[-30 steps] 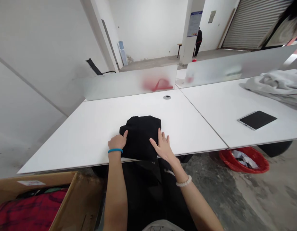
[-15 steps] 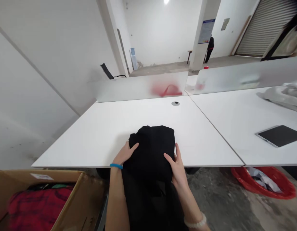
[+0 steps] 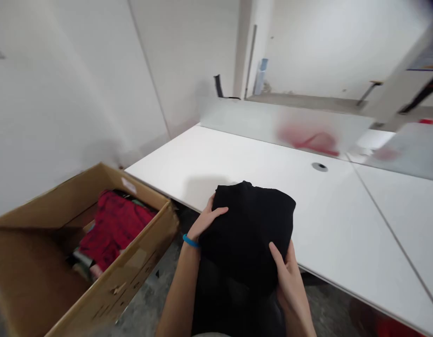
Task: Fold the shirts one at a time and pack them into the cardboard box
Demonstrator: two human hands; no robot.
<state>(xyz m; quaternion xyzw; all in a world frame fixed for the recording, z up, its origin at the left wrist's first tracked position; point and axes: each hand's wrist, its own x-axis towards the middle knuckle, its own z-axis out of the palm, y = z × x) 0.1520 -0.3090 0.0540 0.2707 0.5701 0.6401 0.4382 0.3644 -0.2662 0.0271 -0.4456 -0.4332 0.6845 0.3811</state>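
Note:
A folded black garment (image 3: pixel 251 224) is held up between my two hands, over the near edge of the white table (image 3: pixel 230 154). My left hand (image 3: pixel 211 217) grips its left side, thumb on top and the other fingers mostly hidden beneath; a blue band circles that wrist. On the right side my right hand (image 3: pixel 286 267) holds it the same way, thumb over the cloth. What kind of garment it is I cannot tell. To the left stands an open cardboard box (image 3: pixel 146 248) with a red and black checked cloth (image 3: pixel 121 224) among other clothes.
A frosted divider (image 3: pixel 251 119) runs along the table's back edge, with a blurred red shape behind it. A round cable hole (image 3: pixel 319 166) is set in the tabletop. Farther back are a black chair (image 3: pixel 219 86) and a water dispenser (image 3: pixel 260 77).
My view has swung to the left, bringing more of the cardboard box into sight. Both hands have kept hold of the black garment and carried it round with the turn, off the table's edge.

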